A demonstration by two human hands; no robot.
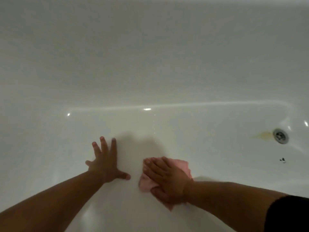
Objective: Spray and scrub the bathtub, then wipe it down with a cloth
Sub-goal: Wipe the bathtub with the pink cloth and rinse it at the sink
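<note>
On the glossy white bathtub (167, 84) floor, the left grip (107, 164) lies wide, fingers splayed flat; beside it the right grip (167, 178), fingers straight, presses a crumpled pink cloth (146, 183) down.

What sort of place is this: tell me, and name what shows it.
Most likely a bathroom: a glossy white bathtub with curved walls, a metal drain with a yellowish stain beside it, and a pink cloth under the right hand.

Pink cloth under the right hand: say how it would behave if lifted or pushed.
The pink cloth looks crumpled, so probably floppy and light. Pressed by the right hand on the glossy bathtub, it likely slides easily.
</note>
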